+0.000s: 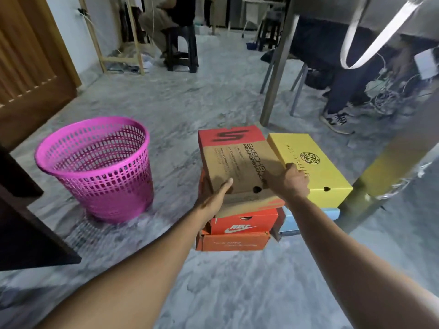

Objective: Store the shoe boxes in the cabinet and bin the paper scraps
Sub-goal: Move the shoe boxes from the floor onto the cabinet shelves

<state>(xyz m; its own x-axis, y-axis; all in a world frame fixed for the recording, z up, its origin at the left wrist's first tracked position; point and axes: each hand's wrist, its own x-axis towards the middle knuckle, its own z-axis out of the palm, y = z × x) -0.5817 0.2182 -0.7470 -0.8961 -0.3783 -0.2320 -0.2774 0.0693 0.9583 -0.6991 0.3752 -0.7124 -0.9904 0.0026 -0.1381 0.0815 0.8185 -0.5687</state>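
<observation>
I see matt brown cardboard on the top shoe box (235, 162), smooth yellow card on its neighbour (308, 162), glossy pink plastic mesh on the basket (99, 167), polished grey marble floor (213, 293).

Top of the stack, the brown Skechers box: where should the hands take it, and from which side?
Take the Skechers box by its two long sides, one hand each side, coming from the near end. The left hand is already at its near left corner and the right hand at its right edge. It lies flat but skewed on the Nike box, with the yellow box close on the right, so lift straight up.
</observation>
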